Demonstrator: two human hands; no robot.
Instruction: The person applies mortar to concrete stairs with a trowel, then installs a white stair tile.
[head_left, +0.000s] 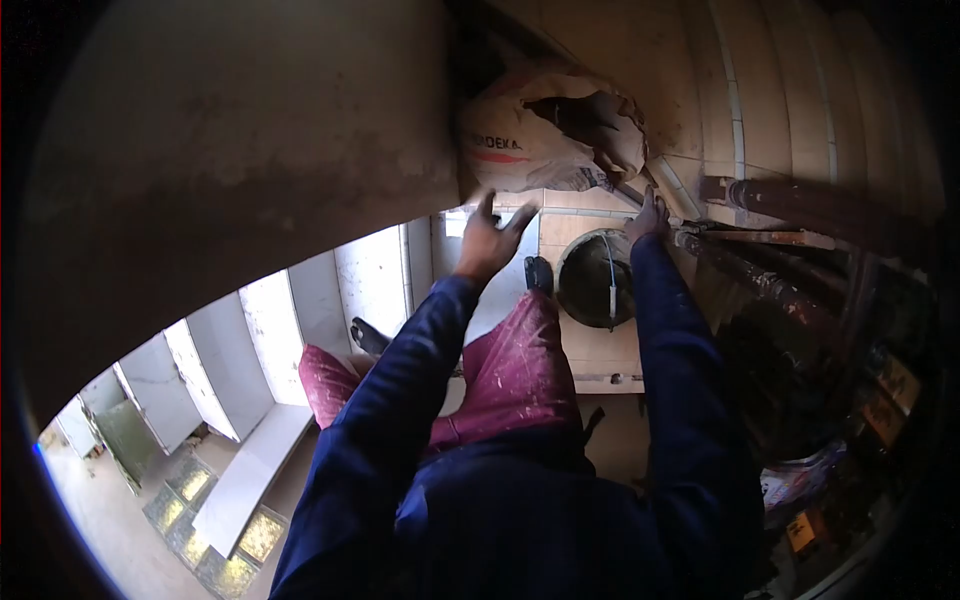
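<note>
A torn brown paper sack (545, 135) printed with dark letters and a red mark lies ahead, its ragged mouth turned to the right. Just below its near edge is my left hand (490, 245), thumb and fingers spread apart with nothing between them. My right hand (650, 218) reaches to the sack's lower right corner, fingers stretched forward, close by a slim dark bar (628, 194). Between my forearms stands a round dark bucket (582, 285), its inside coated in grey residue. The bucket's wire handle (612, 295) with a pale grip crosses its opening.
White stairs (270, 330) descend on the left beneath a sloping plastered wall (280, 130). Tan steps (770, 90) with pale edges rise at upper right. Stained poles (770, 275) and clutter (800, 480) line the right side. My shoe (538, 272) is beside the bucket.
</note>
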